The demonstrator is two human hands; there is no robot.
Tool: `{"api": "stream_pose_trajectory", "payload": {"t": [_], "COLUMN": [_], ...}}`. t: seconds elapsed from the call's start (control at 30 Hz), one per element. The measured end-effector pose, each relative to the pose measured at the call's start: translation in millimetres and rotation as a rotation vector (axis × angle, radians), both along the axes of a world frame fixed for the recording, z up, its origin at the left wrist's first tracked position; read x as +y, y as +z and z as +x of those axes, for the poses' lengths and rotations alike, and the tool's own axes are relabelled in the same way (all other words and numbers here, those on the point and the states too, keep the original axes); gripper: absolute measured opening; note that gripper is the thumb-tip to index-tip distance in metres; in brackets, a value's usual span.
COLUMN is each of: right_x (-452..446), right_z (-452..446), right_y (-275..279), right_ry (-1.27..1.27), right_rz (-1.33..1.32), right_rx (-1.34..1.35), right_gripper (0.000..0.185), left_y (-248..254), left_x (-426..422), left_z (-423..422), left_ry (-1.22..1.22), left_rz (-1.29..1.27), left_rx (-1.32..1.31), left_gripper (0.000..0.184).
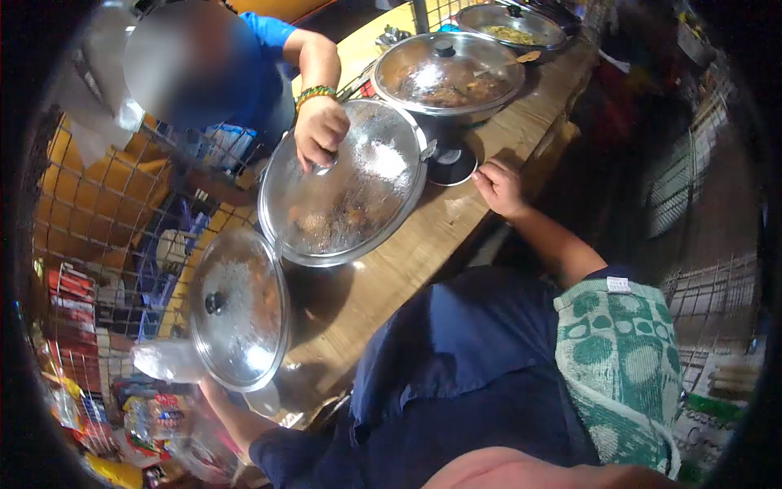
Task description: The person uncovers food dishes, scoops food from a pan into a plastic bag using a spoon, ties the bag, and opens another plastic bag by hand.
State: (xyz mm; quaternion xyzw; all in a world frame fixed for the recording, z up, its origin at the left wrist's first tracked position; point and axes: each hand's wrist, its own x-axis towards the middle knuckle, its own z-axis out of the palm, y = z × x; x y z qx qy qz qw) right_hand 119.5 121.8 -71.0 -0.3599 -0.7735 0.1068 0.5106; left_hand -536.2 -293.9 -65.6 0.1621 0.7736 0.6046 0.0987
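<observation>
My right hand (498, 186) is at the edge of the wooden counter, its fingers curled at the pale rim of a dark round dish (450, 165). My left hand (208, 385) reaches past the lower side of the nearest glass lid (238, 310). Its fingers are mostly hidden, beside a clear plastic bag or container (167, 360); what it grips does not show. Another person's hand (322, 130), with a green and yellow bracelet, is closed on the knob of a big steamed-up glass lid (350, 191), which is tilted over brownish food.
More lidded pans of food, one with a black-knobbed glass lid (448, 73) and one smaller (513, 28), stand farther along the wooden counter (391, 281). A wire grid (90, 204) borders the left side. Colourful packets (159, 416) lie at lower left.
</observation>
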Motion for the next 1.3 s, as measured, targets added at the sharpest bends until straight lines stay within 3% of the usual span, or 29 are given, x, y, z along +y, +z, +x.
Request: {"api": "stream_pose_trajectory", "payload": {"t": [0.33,0.37,0.4,0.43,0.47,0.5,0.53,0.57,0.63,0.7,0.73,0.83,0.87,0.9,0.93,0.97,1.0,1.03,1.1,1.2,1.3], "right_x": [2.6,4.1,3.6,4.9,7.7,9.0,7.3,8.2,11.5,11.1,15.2,29.9,38.5,48.8,58.7,66.5,73.3,84.1,115.6,143.7,154.4], "right_z": [2.1,2.5,2.8,4.3,6.3,7.3,8.3,10.9,17.4,23.4,27.4,43.2,48.8,54.4,61.7,65.3,67.3,72.2,82.6,99.4,100.4], "right_y": [-0.9,-0.2,0.4,-0.2,-1.0,-1.9,-1.9,-4.5,-9.0,-7.3,-9.0,1.0,4.3,3.2,0.4,-1.4,12.9,14.6,12.3,-5.2,-19.9], "right_ry": [0.064,0.091,0.115,0.145,0.169,0.193,0.216,0.251,0.31,0.395,0.46,0.657,0.723,0.764,0.732,0.695,0.622,0.653,0.615,0.542,0.597], "right_rz": [0.02,0.004,-0.02,-0.021,0.012,0.045,0.021,0.023,-0.091,-0.116,-0.187,-0.337,-0.418,-0.41,-0.449,-0.501,-0.214,-0.217,0.05,-0.047,-0.098], "right_rx": [-0.045,-0.035,-0.033,-0.037,-0.041,-0.044,-0.01,-0.013,0.018,0.01,0.027,-0.009,-0.056,-0.059,-0.016,0.027,-0.063,-0.054,-0.155,-0.128,-0.14], "right_gripper": [0.011,0.01,0.009,0.009,0.008,0.007,0.007,0.007,0.008,0.008,0.008,0.008,0.008,0.008,0.009,0.01,0.01,0.01,0.01,0.01,0.011], "left_y": [-7.4,10.4,26.1,10.6,23.8,22.9,36.4,49.3,58.1,89.8,101.1,122.3,127.5,136.2,134.0,138.1,135.4,133.0,101.9,59.8,16.8], "left_x": [-38.8,-35.5,-35.3,-59.0,-61.4,-73.7,-75.4,-66.8,-72.6,-39.3,-23.1,20.0,43.9,69.2,83.7,106.1,120.8,136.5,151.1,179.4,202.1], "left_z": [-17.3,8.9,31.2,-1.8,2.4,0.9,16.8,48.0,70.5,138.6,167.4,231.9,261.3,296.1,309.3,337.0,351.8,371.5,385.0,423.5,458.0], "left_ry": [-0.055,-0.016,-0.107,-0.096,-0.059,0.132,0.098,0.266,0.284,0.361,0.329,0.013,0.04,-0.086,-0.107,-0.121,-0.074,-0.034,-0.082,0.1,0.409], "left_rz": [-0.142,-0.122,0.043,0.115,0.06,0.074,0.224,0.253,0.452,0.307,0.353,0.204,-0.005,-0.068,-0.313,-0.195,-0.292,-0.284,-0.171,-0.007,0.043], "left_rx": [0.073,0.028,0.02,0.093,0.131,0.247,0.249,0.36,0.434,0.52,0.465,0.255,0.227,0.243,0.389,0.303,0.335,0.365,0.522,0.686,0.575], "left_gripper": [0.058,0.063,0.062,0.063,0.058,0.045,0.036,0.033,0.034,0.038,0.044,0.065,0.073,0.075,0.074,0.074,0.075,0.076,0.07,0.066,0.055]}}
